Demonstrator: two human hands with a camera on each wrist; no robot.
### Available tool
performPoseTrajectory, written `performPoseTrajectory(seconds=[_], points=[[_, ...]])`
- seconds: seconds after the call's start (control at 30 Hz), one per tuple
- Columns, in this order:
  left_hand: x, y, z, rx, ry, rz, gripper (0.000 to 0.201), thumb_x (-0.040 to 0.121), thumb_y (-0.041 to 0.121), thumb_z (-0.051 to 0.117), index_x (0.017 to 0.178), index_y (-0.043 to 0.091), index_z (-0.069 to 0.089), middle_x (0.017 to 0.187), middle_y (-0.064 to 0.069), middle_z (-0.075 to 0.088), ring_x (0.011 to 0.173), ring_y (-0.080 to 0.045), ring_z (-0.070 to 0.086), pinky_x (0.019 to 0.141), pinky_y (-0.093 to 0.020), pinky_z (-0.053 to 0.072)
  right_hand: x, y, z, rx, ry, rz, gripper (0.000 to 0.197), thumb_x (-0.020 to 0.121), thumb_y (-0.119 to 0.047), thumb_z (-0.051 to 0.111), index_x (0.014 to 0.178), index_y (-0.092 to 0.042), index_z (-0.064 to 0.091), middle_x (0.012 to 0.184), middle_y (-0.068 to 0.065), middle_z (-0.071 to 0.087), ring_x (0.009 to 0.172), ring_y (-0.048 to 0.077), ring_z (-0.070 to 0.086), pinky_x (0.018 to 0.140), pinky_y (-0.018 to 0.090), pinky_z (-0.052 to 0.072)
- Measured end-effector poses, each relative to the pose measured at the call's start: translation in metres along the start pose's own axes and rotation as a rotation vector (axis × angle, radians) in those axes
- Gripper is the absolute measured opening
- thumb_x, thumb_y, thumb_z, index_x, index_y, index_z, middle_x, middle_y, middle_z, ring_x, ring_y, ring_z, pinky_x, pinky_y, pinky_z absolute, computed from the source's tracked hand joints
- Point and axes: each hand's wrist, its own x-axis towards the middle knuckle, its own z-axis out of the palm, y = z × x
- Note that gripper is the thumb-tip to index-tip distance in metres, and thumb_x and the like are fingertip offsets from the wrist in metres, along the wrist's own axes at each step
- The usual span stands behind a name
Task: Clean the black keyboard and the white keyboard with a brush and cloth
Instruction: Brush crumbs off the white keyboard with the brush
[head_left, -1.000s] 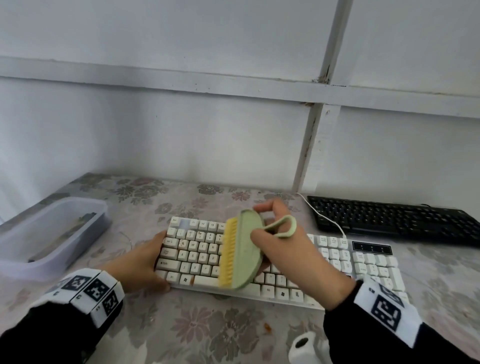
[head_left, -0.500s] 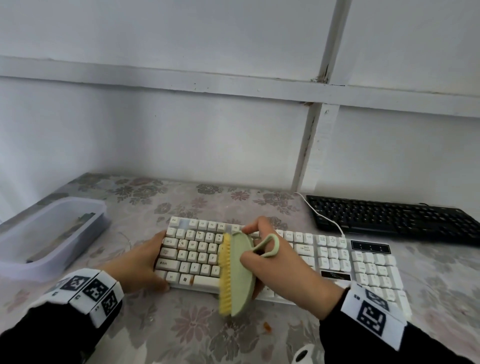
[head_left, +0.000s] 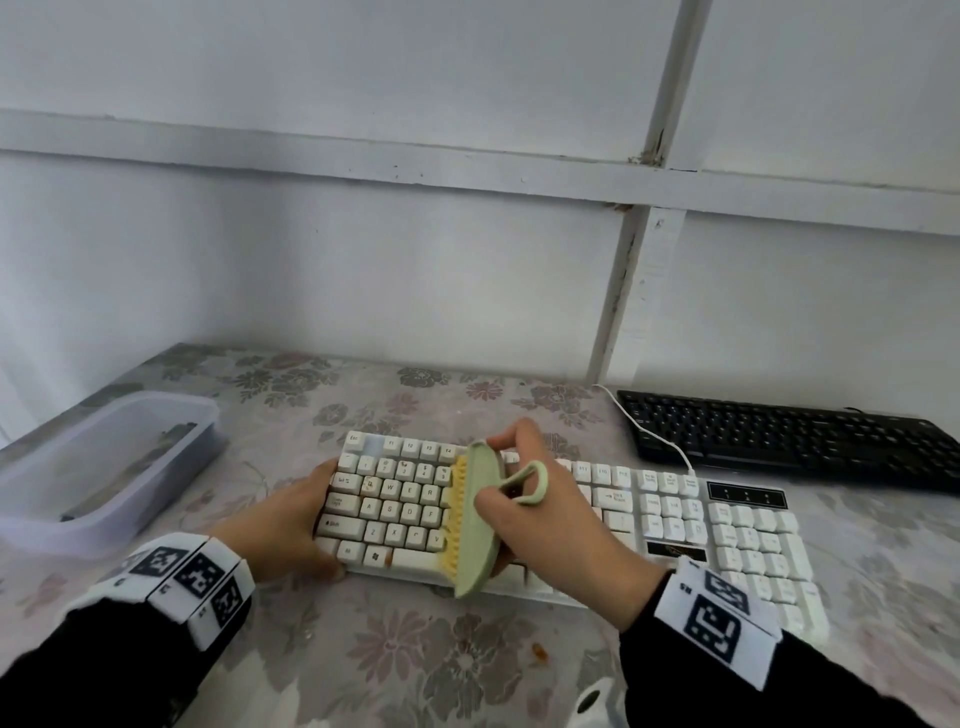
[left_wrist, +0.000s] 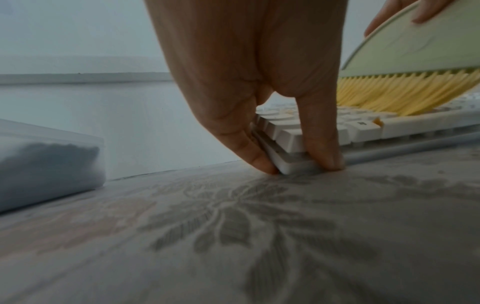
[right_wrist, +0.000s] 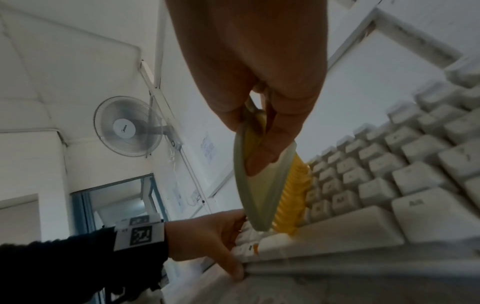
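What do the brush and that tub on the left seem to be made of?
The brush looks like matte pale-green plastic, smooth and rigid, with yellow bristles that bend, probably soft plastic or silicone. The tub seems frosted translucent plastic: its contents show only dimly through the wall.

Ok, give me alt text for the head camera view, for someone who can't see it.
A right hand sweeps a green brush with yellow bristles across a white keyboard, while the left hand holds the keyboard's left end. A black keyboard lies behind on the floral tablecloth, a clear plastic tub to the left.
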Motion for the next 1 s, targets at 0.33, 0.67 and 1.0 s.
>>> performPoseTrajectory(seconds=[0.33, 0.67, 1.0], points=[[-0.002, 0.004, -0.001, 0.003, -0.004, 0.003, 0.101, 0.068, 0.017, 0.077, 0.142, 0.026, 0.010, 0.114, 0.017, 0.038, 0.105, 0.000, 0.040, 0.087, -0.011, 0.029, 0.003, -0.017, -0.018, 0.102, 0.132, -0.020, 0.024, 0.088, -0.001, 0.049, 0.103, -0.020, 0.046, 0.091, 0.016, 0.065, 0.064, 0.025, 0.070, 0.050, 0.036, 0.057], [-0.004, 0.007, -0.001, 0.030, 0.008, -0.005, 0.099, 0.070, 0.018, 0.076, 0.142, 0.026, 0.008, 0.112, 0.018, 0.035, 0.102, 0.001, 0.038, 0.069, 0.002, 0.029, 0.005, -0.004, 0.008, 0.010, 0.021, -0.017, 0.021, 0.089, -0.004, 0.046, 0.104, -0.017, 0.039, 0.074, 0.008, 0.048, 0.054, 0.012, 0.048, 0.050, 0.034, 0.056], [-0.006, 0.009, -0.002, 0.020, -0.011, -0.010, 0.099, 0.070, 0.017, 0.076, 0.142, 0.025, 0.009, 0.112, 0.018, 0.035, 0.103, 0.000, 0.038, 0.087, -0.011, 0.027, 0.004, -0.020, -0.014, 0.083, 0.045, 0.006, 0.024, 0.087, -0.003, 0.049, 0.105, -0.018, 0.045, 0.100, 0.025, 0.064, 0.069, 0.033, 0.069, 0.052, 0.041, 0.058]])
